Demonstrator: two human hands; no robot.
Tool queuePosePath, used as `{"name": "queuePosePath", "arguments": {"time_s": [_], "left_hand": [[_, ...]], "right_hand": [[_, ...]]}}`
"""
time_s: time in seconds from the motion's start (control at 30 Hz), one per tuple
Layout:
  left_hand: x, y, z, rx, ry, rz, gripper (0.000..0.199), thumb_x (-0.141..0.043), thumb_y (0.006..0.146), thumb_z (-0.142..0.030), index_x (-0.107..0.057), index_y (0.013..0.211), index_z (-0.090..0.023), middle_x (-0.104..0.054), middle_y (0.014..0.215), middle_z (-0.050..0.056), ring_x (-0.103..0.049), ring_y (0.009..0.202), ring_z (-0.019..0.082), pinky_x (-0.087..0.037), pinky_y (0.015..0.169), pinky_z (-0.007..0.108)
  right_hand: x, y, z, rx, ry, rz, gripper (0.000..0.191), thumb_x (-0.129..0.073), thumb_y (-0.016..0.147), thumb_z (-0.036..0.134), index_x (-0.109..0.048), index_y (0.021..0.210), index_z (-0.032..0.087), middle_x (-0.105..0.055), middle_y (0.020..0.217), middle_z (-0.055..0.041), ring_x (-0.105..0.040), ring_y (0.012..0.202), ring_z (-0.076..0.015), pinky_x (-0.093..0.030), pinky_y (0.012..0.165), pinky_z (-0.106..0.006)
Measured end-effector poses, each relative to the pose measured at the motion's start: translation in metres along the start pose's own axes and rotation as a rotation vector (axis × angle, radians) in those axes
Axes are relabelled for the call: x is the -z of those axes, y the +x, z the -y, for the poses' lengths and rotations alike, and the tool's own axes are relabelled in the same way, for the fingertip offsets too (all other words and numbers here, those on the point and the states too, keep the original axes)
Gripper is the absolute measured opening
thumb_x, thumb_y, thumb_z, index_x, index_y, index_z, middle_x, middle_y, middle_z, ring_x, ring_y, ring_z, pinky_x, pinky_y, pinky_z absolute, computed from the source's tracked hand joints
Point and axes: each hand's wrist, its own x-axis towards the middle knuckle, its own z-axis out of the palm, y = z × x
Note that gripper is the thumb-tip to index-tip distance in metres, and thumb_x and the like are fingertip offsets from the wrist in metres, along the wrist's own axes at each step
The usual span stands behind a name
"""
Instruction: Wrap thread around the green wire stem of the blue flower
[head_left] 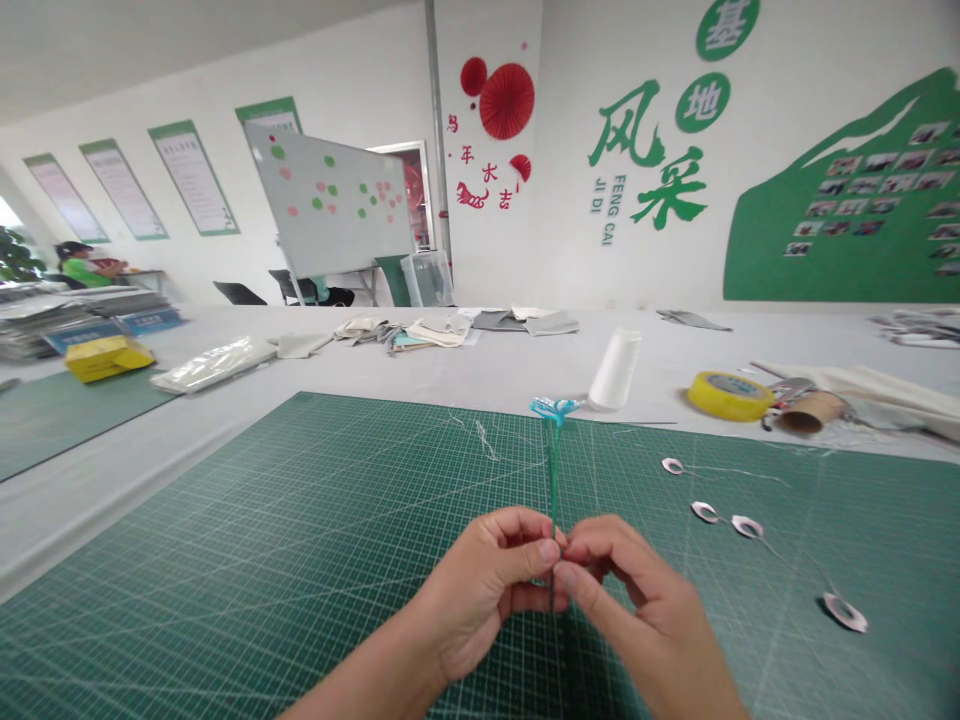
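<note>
Upright between my hands stands a handmade flower with a blue, partly clear head (556, 410) on a thin green stem (554, 480). My left hand (499, 570) is closed, thumb and fingers pinching the stem at its lower part. My right hand (630, 590) is closed too, its thumb and fingertips pressed together right beside the stem at the same height. Whether those fingertips grip the stem or something small on it is hidden. Below both hands lies a green cutting mat (360, 500) with a printed grid.
Several pale oval rings (747, 527) with threads lie on the mat's right. Behind it stand a white thread cone (615, 370), yellow tape roll (730, 396) and cardboard tube (811, 411). Fabric pieces (442, 330), a plastic packet (217, 365) and a yellow box (109, 357) lie further back.
</note>
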Motion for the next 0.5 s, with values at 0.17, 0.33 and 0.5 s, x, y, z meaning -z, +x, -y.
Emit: {"name": "queuePosePath", "arguments": {"time_s": [0.17, 0.33, 0.5], "left_hand": [[-0.001, 0.0001, 0.0016, -0.005, 0.047, 0.014, 0.019, -0.078, 0.072, -0.021, -0.062, 0.078, -0.012, -0.062, 0.073, 0.001, -0.059, 0.06, 0.01, -0.048, 0.064, 0.025], [-0.0026, -0.0004, -0.0001, -0.008, 0.047, 0.02, 0.021, -0.078, 0.071, -0.02, -0.06, 0.08, -0.013, -0.062, 0.075, 0.0, -0.06, 0.059, 0.01, -0.048, 0.063, 0.026], [-0.0029, -0.001, -0.0014, -0.018, 0.06, 0.03, 0.024, -0.078, 0.07, -0.019, -0.057, 0.081, -0.014, -0.061, 0.073, -0.001, -0.06, 0.059, 0.01, -0.048, 0.064, 0.026]], "right_hand": [[-0.0006, -0.0014, 0.0007, -0.012, 0.027, 0.044, 0.022, -0.051, 0.095, 0.027, -0.058, 0.074, 0.024, -0.057, 0.079, 0.0015, -0.057, 0.076, -0.0166, -0.045, 0.069, -0.029], [-0.0022, -0.0015, -0.003, -0.036, 0.061, 0.062, 0.022, -0.046, 0.097, 0.028, -0.056, 0.078, 0.024, -0.056, 0.079, 0.0016, -0.056, 0.075, -0.0166, -0.045, 0.07, -0.03], [-0.0028, -0.0031, -0.0086, -0.007, 0.052, 0.048, 0.022, -0.045, 0.098, 0.028, -0.054, 0.078, 0.024, -0.055, 0.079, 0.0021, -0.055, 0.074, -0.016, -0.044, 0.068, -0.029]]}}
